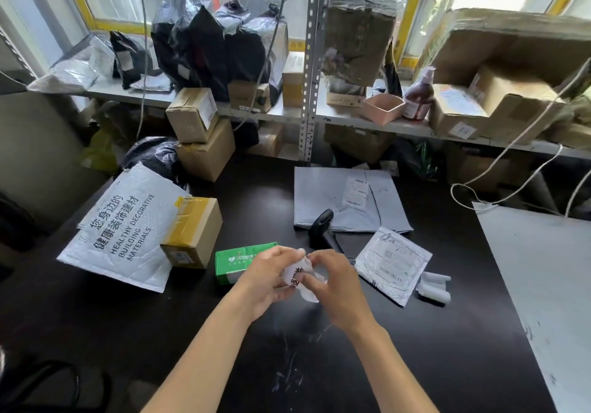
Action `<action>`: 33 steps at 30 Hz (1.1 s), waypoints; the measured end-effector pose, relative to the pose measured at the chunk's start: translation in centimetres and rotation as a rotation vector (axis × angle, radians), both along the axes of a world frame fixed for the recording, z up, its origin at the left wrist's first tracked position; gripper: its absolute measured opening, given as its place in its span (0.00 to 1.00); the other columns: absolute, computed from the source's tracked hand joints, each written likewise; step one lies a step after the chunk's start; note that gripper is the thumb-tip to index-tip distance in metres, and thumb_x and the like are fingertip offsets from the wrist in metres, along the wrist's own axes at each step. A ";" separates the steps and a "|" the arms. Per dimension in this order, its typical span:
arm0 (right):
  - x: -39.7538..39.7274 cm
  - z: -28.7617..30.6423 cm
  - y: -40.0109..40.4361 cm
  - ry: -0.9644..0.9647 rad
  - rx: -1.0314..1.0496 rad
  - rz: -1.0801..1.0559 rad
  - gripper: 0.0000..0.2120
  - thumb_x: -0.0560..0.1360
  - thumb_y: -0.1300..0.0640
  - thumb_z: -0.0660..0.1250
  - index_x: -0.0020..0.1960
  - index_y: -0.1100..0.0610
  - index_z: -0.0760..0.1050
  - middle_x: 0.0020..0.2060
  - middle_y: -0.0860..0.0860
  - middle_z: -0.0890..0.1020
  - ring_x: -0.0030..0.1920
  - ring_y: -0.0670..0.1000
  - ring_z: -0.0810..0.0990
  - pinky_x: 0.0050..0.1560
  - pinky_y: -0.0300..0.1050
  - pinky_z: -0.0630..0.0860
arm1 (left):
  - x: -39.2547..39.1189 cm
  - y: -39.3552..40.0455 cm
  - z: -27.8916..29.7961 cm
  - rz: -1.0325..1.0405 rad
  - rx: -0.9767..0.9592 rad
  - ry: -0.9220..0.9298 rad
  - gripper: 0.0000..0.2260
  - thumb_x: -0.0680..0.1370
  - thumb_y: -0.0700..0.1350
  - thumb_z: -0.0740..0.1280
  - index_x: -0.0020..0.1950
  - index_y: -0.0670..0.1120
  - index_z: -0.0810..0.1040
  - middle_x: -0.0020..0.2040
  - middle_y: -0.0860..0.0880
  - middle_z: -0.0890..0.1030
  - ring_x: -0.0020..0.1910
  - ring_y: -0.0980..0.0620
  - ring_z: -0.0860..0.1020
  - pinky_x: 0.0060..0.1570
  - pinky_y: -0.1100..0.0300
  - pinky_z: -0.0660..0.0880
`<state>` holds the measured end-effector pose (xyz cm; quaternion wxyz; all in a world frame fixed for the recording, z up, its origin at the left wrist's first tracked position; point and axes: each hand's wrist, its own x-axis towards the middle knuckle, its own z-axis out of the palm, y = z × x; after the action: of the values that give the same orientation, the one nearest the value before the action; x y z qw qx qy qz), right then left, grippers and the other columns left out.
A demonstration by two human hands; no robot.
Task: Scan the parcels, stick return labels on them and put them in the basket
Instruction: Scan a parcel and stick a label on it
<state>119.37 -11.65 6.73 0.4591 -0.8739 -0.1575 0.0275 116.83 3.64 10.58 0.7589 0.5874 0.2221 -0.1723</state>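
Note:
Both hands meet over the black table [431, 332] on a white return label [295, 274] with black print. My left hand [267, 280] grips the label from the left, and my right hand [332, 280] pinches its right edge. Just behind my left hand lies a green box parcel [236, 260]. A black handheld scanner [323, 227] lies on the table beyond my hands. To the right lies a small white padded mailer [391, 264] with a printed slip. A grey poly mailer [323, 198] lies farther back. No basket is in view.
A large white padded envelope [124, 224] and a taped cardboard box [193, 232] lie at the left. Two white label rolls [433, 286] sit at the right. Stacked boxes [201, 134] stand behind. A metal shelf [351, 118] holds bags and cartons. White cables [511, 163] hang at right.

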 end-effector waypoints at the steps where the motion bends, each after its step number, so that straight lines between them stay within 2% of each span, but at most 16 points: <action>1: -0.1 0.6 -0.2 -0.010 0.003 -0.002 0.06 0.72 0.52 0.75 0.45 0.52 0.78 0.46 0.41 0.80 0.51 0.43 0.76 0.51 0.37 0.69 | 0.0 -0.4 0.6 0.038 0.014 -0.018 0.10 0.78 0.50 0.70 0.55 0.45 0.77 0.46 0.48 0.85 0.45 0.49 0.82 0.49 0.54 0.77; 4: -0.9 2.2 -0.7 0.027 0.114 -0.012 0.11 0.73 0.56 0.74 0.38 0.49 0.73 0.41 0.43 0.82 0.44 0.44 0.79 0.44 0.37 0.72 | 0.1 -1.5 1.6 0.192 0.033 -0.067 0.10 0.78 0.49 0.70 0.53 0.44 0.76 0.42 0.46 0.83 0.41 0.49 0.81 0.43 0.56 0.77; 7: -1.5 3.3 -0.8 0.075 0.245 -0.029 0.15 0.74 0.60 0.73 0.36 0.50 0.69 0.37 0.47 0.82 0.40 0.47 0.79 0.41 0.39 0.72 | 0.4 -1.9 2.2 0.281 0.046 -0.123 0.11 0.77 0.48 0.72 0.51 0.43 0.74 0.40 0.46 0.79 0.38 0.48 0.79 0.41 0.55 0.76; 10: -1.1 3.9 -0.8 0.131 0.355 -0.022 0.12 0.73 0.62 0.73 0.40 0.52 0.71 0.35 0.47 0.79 0.37 0.47 0.78 0.41 0.44 0.74 | 0.6 -2.1 2.6 0.313 0.095 -0.200 0.18 0.75 0.52 0.73 0.53 0.40 0.75 0.39 0.45 0.79 0.37 0.48 0.80 0.42 0.50 0.76; 13: -0.4 4.5 -1.2 0.188 0.408 0.020 0.09 0.73 0.62 0.74 0.39 0.58 0.74 0.31 0.45 0.78 0.32 0.42 0.74 0.36 0.37 0.70 | 0.6 -2.1 3.4 0.266 0.145 -0.282 0.25 0.71 0.58 0.72 0.56 0.40 0.77 0.41 0.46 0.82 0.40 0.48 0.83 0.42 0.53 0.80; 15: -0.1 4.8 -1.6 0.174 0.432 0.025 0.09 0.74 0.59 0.74 0.39 0.61 0.77 0.34 0.52 0.80 0.34 0.43 0.75 0.38 0.36 0.70 | 0.7 -2.0 3.7 0.158 0.203 -0.320 0.24 0.71 0.61 0.70 0.58 0.44 0.79 0.47 0.47 0.84 0.46 0.48 0.83 0.47 0.54 0.80; 17: 0.3 5.1 -2.1 0.192 0.528 0.034 0.10 0.76 0.55 0.73 0.42 0.62 0.79 0.39 0.60 0.81 0.38 0.47 0.77 0.43 0.43 0.72 | 0.9 -1.9 3.6 0.066 0.384 -0.373 0.21 0.74 0.60 0.71 0.62 0.52 0.80 0.56 0.54 0.83 0.56 0.56 0.80 0.56 0.57 0.76; 18: 0.5 5.1 -2.2 0.225 0.596 0.042 0.12 0.76 0.52 0.72 0.43 0.62 0.80 0.39 0.62 0.81 0.40 0.50 0.77 0.45 0.47 0.72 | 0.9 -1.9 3.5 0.050 0.516 -0.412 0.18 0.75 0.58 0.72 0.62 0.55 0.80 0.58 0.58 0.81 0.58 0.61 0.76 0.58 0.61 0.73; 20: 0.8 5.2 -2.3 0.297 0.699 0.032 0.19 0.74 0.45 0.70 0.45 0.63 0.80 0.38 0.62 0.79 0.41 0.55 0.75 0.47 0.53 0.71 | 0.9 -2.3 3.4 0.068 0.708 -0.523 0.11 0.74 0.53 0.74 0.56 0.58 0.81 0.56 0.61 0.80 0.56 0.65 0.75 0.55 0.63 0.73; 22: 1.0 5.2 -2.4 0.340 0.746 0.031 0.21 0.72 0.42 0.69 0.47 0.62 0.80 0.40 0.61 0.79 0.43 0.56 0.75 0.49 0.55 0.70 | 0.7 -2.9 3.6 0.084 0.745 -0.623 0.06 0.75 0.47 0.75 0.49 0.57 0.83 0.49 0.59 0.81 0.51 0.62 0.78 0.50 0.61 0.77; 24: 1.1 5.0 -2.6 0.374 0.768 0.060 0.17 0.74 0.46 0.68 0.48 0.61 0.82 0.43 0.60 0.81 0.46 0.57 0.77 0.54 0.58 0.72 | 0.7 -3.2 3.7 0.080 0.760 -0.689 0.07 0.75 0.43 0.75 0.46 0.56 0.83 0.44 0.59 0.82 0.46 0.60 0.80 0.46 0.61 0.79; 26: 1.0 5.1 -3.1 0.387 0.773 0.106 0.12 0.77 0.53 0.66 0.51 0.59 0.83 0.48 0.60 0.83 0.51 0.57 0.81 0.61 0.59 0.74 | 0.9 -3.2 3.9 0.073 0.809 -0.725 0.08 0.75 0.41 0.75 0.46 0.56 0.83 0.43 0.61 0.82 0.45 0.61 0.80 0.44 0.67 0.78; 28: 1.0 5.1 -3.5 0.372 0.775 0.156 0.11 0.78 0.57 0.65 0.56 0.61 0.82 0.53 0.62 0.84 0.56 0.61 0.81 0.63 0.59 0.75 | 1.1 -3.0 3.9 0.060 0.860 -0.740 0.07 0.75 0.42 0.75 0.47 0.54 0.85 0.43 0.63 0.81 0.46 0.62 0.80 0.43 0.70 0.77; 30: 1.0 5.2 -3.8 0.362 0.762 0.186 0.11 0.79 0.60 0.66 0.58 0.64 0.80 0.54 0.63 0.83 0.58 0.64 0.81 0.61 0.57 0.78 | 1.2 -2.8 3.8 0.044 0.875 -0.740 0.05 0.75 0.43 0.74 0.47 0.53 0.86 0.43 0.62 0.82 0.45 0.62 0.80 0.43 0.69 0.77; 33: 1.1 5.4 -3.7 0.344 0.723 0.140 0.08 0.78 0.64 0.67 0.54 0.64 0.82 0.48 0.61 0.85 0.50 0.59 0.85 0.54 0.51 0.81 | 1.2 -2.4 3.7 0.008 0.898 -0.738 0.05 0.77 0.43 0.73 0.47 0.54 0.85 0.42 0.61 0.83 0.44 0.62 0.80 0.42 0.70 0.77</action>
<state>120.52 -15.34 12.12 0.7534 -0.6260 -0.1370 0.1472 118.07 1.26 14.26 0.4632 0.8721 -0.0037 0.1576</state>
